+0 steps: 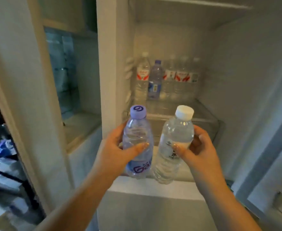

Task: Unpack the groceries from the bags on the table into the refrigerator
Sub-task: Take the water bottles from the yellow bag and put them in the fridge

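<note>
**Clerk A:** While both bottles are held short of the refrigerator shelf (178, 104), what is entered under risk, head view?

**Clerk B:** Item one: purple-capped bottle (137, 142), clamped in the left hand (115, 150), thumb across the front. Item two: white-capped bottle (174, 147), clamped in the right hand (201, 152) the same way. Both are carried upright, nearly touching, in front of the open compartment. Hazard, judged only: if both are pushed in together, the standing row could be struck and toppled, thin plastic being easily tipped.

**Clerk A:** The row is listed how?

**Clerk B:** Red-labelled bottles (181, 77) are ranged along the back of the shelf, with one blue-labelled bottle (155, 80) among them. The front of the shelf is left bare, so placement there is judged safest.

**Clerk A:** Obstructions?

**Clerk B:** The centre divider (110, 64) is close to the left hand and could be knocked by that bottle. Beyond it, more bottles (60, 64) are dimly seen in the left compartment; their details cannot be told. Blurred clutter (2, 147) is noted at far left.
</note>
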### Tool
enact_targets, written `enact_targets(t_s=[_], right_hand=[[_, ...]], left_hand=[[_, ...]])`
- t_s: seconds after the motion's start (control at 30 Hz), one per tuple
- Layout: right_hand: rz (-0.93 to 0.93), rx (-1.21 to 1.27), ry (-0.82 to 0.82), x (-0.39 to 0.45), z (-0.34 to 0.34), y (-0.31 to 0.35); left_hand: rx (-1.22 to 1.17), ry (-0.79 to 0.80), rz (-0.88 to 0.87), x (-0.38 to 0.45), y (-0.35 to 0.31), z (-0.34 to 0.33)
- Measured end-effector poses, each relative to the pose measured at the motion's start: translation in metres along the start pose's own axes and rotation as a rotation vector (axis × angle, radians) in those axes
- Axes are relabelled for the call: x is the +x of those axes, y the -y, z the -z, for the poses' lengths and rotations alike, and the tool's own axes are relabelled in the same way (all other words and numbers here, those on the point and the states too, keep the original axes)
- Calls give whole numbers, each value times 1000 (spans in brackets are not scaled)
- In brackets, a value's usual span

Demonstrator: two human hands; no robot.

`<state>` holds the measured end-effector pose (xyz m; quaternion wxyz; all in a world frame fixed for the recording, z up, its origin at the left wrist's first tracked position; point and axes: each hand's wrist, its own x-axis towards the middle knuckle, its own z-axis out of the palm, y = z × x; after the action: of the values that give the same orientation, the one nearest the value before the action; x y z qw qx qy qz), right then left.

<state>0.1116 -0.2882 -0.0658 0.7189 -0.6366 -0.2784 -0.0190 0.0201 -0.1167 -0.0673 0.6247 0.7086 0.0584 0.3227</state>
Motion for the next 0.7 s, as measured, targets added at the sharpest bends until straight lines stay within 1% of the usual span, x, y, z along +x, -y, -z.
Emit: enact_targets(t_s=[0.17,0.27,0.5,0.6,0.7], right_hand=[[88,-25,-82,54,-2,21],[165,-68,-105,88,3,30],[263,-94,-146,172,15,37],[285,-54,-160,208,18,28],[276,-40,-130,236,22,15]], left_hand=[[-103,91,-20,69,-11,-20],[-161,102,-64,103,-18,-34],[-257,79,-81,179,-26,-67],[-290,33,-117,210,-23,-80],[-281,-10,-135,236,-12,-93]])
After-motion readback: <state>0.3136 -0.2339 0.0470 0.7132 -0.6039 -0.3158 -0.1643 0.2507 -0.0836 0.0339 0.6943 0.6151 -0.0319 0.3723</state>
